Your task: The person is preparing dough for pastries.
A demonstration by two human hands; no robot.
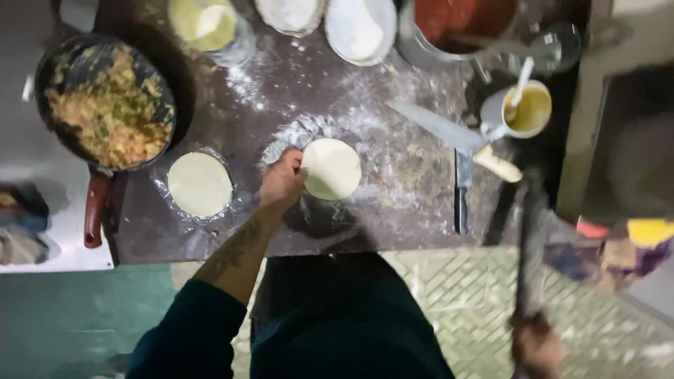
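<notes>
Dough, a thin pale round (pixel 331 168) mid-table on the floured top (pixel 393 210), looks soft, light and easily torn, best lifted at its left rim, where the left hand (pixel 282 180) pinches it, while the right hand (pixel 535 344), near right, grips a dark blurred stick (pixel 528 245); no labels show.

The dough disc (pixel 333 168) at the middle of the tabletop (pixel 414 210) looks pale, matt and smooth; a second disc (pixel 200 184) nearer the left edge lies on crinkled, shiny film. The tabletop is dark and dull, dusted with rough white flour. The knife (pixel 439 128) near the right edge has a bright metal blade. The pan (pixel 105 105) at the left edge is matt black, with a glossy red handle.
</notes>
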